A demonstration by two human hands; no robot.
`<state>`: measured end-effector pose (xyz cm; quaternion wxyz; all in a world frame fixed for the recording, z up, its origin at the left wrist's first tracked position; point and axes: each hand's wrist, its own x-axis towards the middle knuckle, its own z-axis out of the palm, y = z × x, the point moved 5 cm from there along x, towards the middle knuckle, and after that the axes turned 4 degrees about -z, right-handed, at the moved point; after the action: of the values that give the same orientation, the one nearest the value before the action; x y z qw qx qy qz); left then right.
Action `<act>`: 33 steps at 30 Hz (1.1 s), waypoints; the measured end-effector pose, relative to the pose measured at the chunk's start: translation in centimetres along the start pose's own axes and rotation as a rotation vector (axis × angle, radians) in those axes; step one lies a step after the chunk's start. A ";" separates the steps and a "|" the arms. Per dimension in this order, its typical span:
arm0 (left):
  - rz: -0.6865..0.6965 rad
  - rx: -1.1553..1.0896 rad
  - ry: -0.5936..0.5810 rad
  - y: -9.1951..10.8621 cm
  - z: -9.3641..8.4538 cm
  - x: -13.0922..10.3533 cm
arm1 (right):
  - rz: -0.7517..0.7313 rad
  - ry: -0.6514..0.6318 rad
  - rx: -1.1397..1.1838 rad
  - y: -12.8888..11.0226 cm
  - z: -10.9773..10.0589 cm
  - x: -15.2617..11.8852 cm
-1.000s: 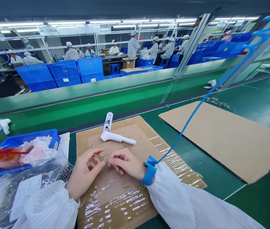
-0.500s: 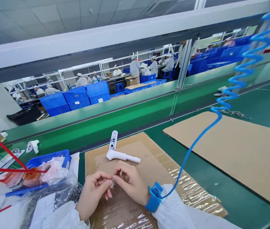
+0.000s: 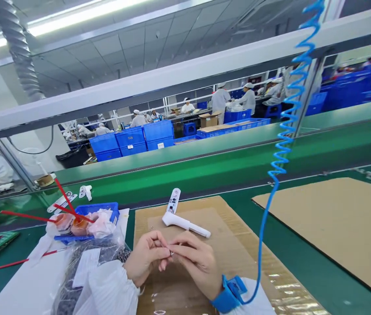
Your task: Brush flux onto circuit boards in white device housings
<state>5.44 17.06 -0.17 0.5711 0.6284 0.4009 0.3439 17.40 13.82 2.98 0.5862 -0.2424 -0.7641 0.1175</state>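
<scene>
Pinches apparently unplaced tiny part (image 3: 171, 253) between left hand (image 3: 148, 257) and right hand (image 3: 200, 260) above taped cardboard sheet (image 3: 238, 245), with circuit board (image 3: 173, 202) uncovered at its far edge.

The small piece (image 3: 171, 253) looks shiny, perhaps of metal, and is mostly covered by fingers, so its exact shape and tilt cannot be told. It is pinched between the fingertips of left hand (image 3: 148, 257) and right hand (image 3: 199, 261), above the cardboard (image 3: 238, 253).
</scene>
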 end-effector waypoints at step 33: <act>0.956 1.485 -0.122 -1.8 1.8 5.6 | 0.043 -0.635 -0.659 4.7 -0.9 -5.6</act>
<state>9.28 21.33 -2.28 -0.1687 0.9546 0.1839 0.1627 20.42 14.90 -3.64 0.2120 -0.3835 -0.8974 -0.0511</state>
